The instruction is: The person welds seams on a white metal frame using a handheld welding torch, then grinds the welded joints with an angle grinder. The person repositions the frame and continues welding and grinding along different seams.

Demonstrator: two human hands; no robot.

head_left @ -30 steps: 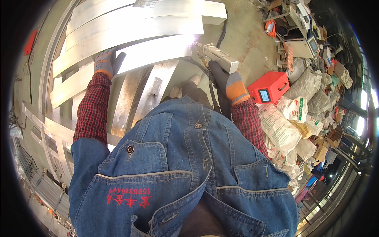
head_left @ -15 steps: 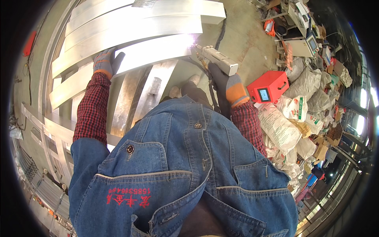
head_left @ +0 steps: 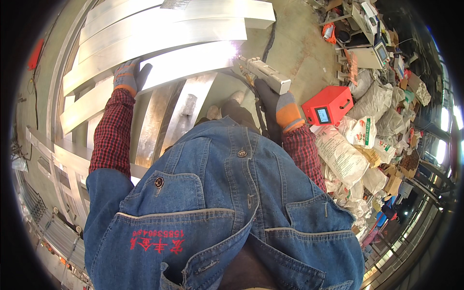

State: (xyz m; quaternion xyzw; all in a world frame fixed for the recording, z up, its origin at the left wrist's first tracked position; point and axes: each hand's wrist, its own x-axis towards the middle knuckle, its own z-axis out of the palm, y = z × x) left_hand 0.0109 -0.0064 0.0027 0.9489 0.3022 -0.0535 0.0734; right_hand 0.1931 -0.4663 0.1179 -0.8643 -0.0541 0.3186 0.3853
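- At the right end of the nearest metal bar (head_left: 188, 63), a hard white-violet glare (head_left: 235, 50); the pale handheld torch (head_left: 269, 74) points its nozzle at it.
- Right hand (head_left: 279, 100), gloved, closed around the torch's grip under the body. Held low and slanted, probably so the nozzle meets the bar end while the cable (head_left: 259, 108) hangs free.
- Left hand (head_left: 127, 77), gloved, partly open, laid over the same bar well left of the glare, thumb apart from the fingers. Not a full grip; looks like steadying by pressure, kept back from the heat.
- Bar lies slantwise over crosspieces (head_left: 153, 124), beside further bars (head_left: 159, 41); the crosspieces likely carry it.
- Red box with a small screen (head_left: 328, 106) on the right, by the sacks (head_left: 340, 157), apart from the bars.
- Hard to make out: the bar's end face and nozzle contact, lost in glare. Right fingertips and any trigger hidden behind torch and glove. Far bars cut off above; denim jacket (head_left: 212, 193) covers the lower middle. Screen unreadable.
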